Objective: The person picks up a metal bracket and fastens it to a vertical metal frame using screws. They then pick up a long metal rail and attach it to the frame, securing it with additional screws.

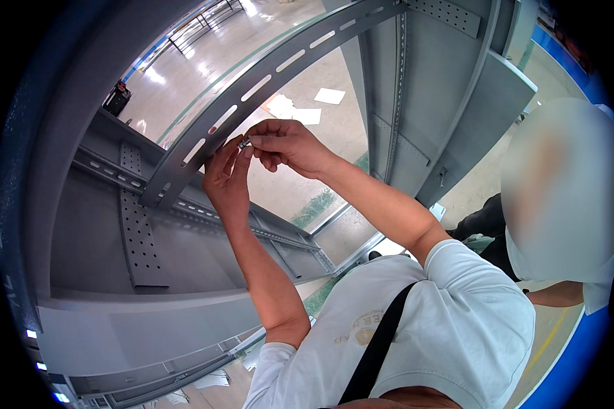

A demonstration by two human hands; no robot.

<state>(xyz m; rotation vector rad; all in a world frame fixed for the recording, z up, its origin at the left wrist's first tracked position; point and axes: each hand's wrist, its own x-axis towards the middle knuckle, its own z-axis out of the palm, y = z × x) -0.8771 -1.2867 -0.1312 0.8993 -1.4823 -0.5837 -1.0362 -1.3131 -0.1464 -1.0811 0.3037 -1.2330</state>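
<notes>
A small shiny metal fastener (245,143), perhaps a bolt with a nut, is pinched between my two hands; its exact kind is too small to make out. My left hand (228,178) grips it from the left with raised fingers and thumb. From the right, my right hand (288,146) closes on it with thumb and bent forefinger. Just behind my hands runs a grey slotted metal crossbar (256,88), part of a cabinet frame. My left fingertips are close to this bar; whether they touch it I cannot tell.
Grey cabinet panels (89,245) with perforated strips (138,238) stand on the left. A grey door panel (481,123) is at the right. Another person (559,204) is close by on the right. Paper sheets (329,95) lie on the floor beyond the bar.
</notes>
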